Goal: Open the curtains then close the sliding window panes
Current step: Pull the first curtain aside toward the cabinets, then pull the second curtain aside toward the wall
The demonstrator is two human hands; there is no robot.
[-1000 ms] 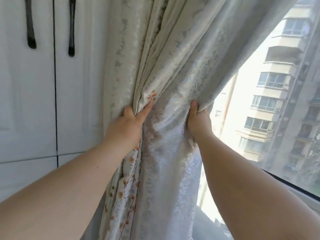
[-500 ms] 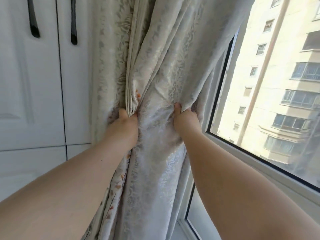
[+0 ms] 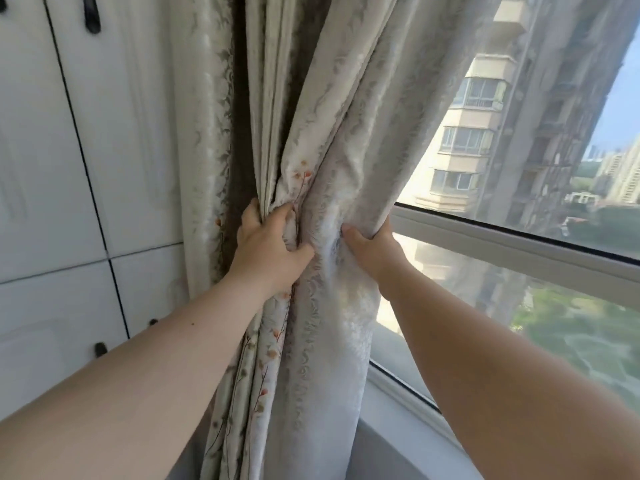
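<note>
Here both hands are closed on the gathered curtain (image 3: 322, 188), the left hand (image 3: 268, 249) clutching its folds beside the white cabinet (image 3: 86, 161), the right hand (image 3: 372, 249) pinching its window-side edge. The bundle hangs upright; the window panes (image 3: 519, 161) lie rightward, nearer the right hand.

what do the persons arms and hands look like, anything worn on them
Both arms are bare as far as the frame shows: no sleeves, gloves, watch or bracelets. The left hand and right hand show no rings on the visible fingers. The left forearm has a small dark mole. Fingernails that show are short and unpainted.
</note>
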